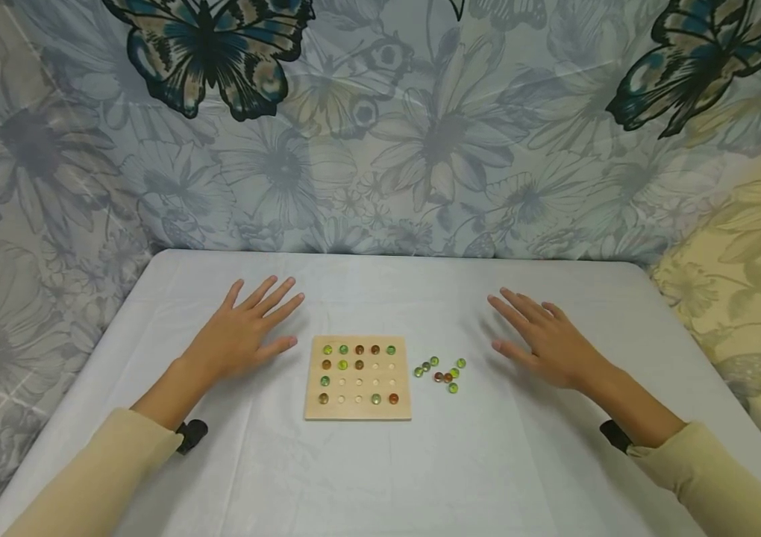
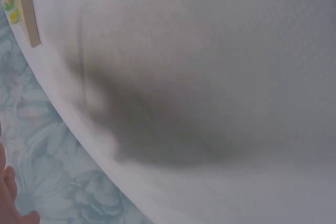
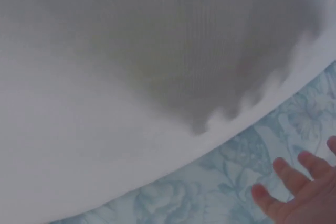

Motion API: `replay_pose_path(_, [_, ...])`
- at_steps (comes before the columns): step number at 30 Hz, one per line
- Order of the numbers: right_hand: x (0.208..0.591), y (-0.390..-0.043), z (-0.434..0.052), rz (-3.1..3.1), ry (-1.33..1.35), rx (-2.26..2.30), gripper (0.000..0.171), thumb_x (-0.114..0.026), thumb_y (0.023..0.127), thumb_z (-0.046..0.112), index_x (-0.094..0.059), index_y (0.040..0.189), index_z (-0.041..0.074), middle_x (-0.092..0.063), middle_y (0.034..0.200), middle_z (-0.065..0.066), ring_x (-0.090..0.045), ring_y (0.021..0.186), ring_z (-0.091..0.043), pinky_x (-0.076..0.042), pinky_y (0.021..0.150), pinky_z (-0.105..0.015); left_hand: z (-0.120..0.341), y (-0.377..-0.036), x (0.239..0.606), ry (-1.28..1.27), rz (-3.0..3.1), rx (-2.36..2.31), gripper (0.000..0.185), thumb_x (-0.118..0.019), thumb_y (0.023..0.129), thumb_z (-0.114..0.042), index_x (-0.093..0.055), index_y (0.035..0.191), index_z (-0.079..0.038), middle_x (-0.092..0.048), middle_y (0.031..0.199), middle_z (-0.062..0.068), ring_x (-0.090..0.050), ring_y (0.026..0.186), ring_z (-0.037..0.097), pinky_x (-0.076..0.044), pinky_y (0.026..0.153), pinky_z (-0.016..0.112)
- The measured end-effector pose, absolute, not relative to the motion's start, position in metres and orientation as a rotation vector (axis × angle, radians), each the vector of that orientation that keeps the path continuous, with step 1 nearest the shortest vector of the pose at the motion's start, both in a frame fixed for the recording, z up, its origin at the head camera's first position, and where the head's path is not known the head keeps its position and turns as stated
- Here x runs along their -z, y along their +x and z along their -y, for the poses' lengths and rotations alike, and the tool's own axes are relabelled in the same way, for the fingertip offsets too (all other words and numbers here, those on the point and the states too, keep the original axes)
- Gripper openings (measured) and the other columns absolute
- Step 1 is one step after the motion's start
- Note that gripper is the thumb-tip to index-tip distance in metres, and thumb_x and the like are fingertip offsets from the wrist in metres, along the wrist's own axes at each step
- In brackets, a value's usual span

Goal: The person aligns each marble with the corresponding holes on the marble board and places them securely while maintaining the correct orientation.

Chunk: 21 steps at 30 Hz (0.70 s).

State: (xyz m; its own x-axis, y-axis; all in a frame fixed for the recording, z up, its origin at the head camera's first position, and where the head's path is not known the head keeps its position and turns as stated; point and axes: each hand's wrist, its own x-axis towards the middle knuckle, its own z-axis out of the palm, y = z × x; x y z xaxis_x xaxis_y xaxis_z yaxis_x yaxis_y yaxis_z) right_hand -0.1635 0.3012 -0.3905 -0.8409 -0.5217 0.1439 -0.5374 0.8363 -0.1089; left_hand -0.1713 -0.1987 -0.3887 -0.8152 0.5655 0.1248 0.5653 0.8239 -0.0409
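Observation:
A square wooden board [image 1: 356,411] with rows of small holes lies on the table. Green, brown and amber marbles fill its whole far row, part of the second row, and a few holes of the two nearer rows. Right of the board, several loose marbles [image 1: 448,378] form a scattered group. My left hand [image 1: 236,335], fingers spread, hovers left of the board and holds nothing. Over to the right of the loose marbles, my right hand [image 1: 545,347] is likewise held out with extended fingers and nothing in it. Fingers [image 3: 286,174] of that hand show in the right wrist view.
A white cloth [image 1: 354,477] covers the table. Behind it hangs a floral fabric [image 1: 387,149] with large butterflies [image 1: 209,52]. Dark bands [image 1: 191,436] sit at both wrists, below the beige sleeves [image 1: 98,470].

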Motion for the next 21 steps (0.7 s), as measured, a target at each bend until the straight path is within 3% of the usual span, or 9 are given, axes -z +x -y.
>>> replay_pose_path(8, [0.391,-0.16,-0.292,2.865,1.005,-0.485,0.065,-0.065,0.098,0.034,-0.038,0.155,0.016,-0.044,0.153,-0.014,-0.046,0.135,-0.037,-0.039,0.103,-0.062,0.19,-0.156,0.394,-0.937,2.957,0.078,0.071,-0.045,0.1,-0.06,-0.03,0.159,-0.023,-0.019,0.165,0.001,-0.016,0.152,0.027,-0.007,0.117,0.063])
replay_pose_path(12, [0.391,-0.158,-0.287,2.864,1.012,-0.644,0.065,-0.07,0.095,0.028,-0.042,0.152,0.012,-0.05,0.149,-0.01,-0.052,0.132,-0.032,-0.043,0.104,-0.053,0.186,-0.149,0.398,-0.975,2.992,0.111,0.07,-0.045,0.1,-0.059,-0.032,0.158,-0.021,-0.022,0.165,0.002,-0.018,0.151,0.028,-0.01,0.116,0.064])
replay_pose_path(16, [0.395,-0.16,-0.282,2.796,1.057,-0.762,0.066,-0.078,0.088,0.016,-0.048,0.147,0.01,-0.059,0.139,-0.008,-0.062,0.119,-0.024,-0.049,0.097,-0.047,0.184,-0.144,0.401,-1.009,3.019,0.146,0.071,-0.047,0.1,-0.058,-0.032,0.158,-0.02,-0.022,0.164,0.003,-0.019,0.151,0.03,-0.012,0.116,0.065])
replay_pose_path(21, [0.4,-0.163,-0.28,2.758,1.097,-0.889,0.064,-0.08,0.084,0.007,-0.052,0.142,0.008,-0.068,0.126,-0.009,-0.068,0.105,-0.023,-0.053,0.087,-0.048,0.183,-0.139,0.406,-1.056,3.016,0.173,0.072,-0.049,0.099,-0.057,-0.033,0.158,-0.019,-0.025,0.164,0.003,-0.022,0.15,0.03,-0.016,0.115,0.065])
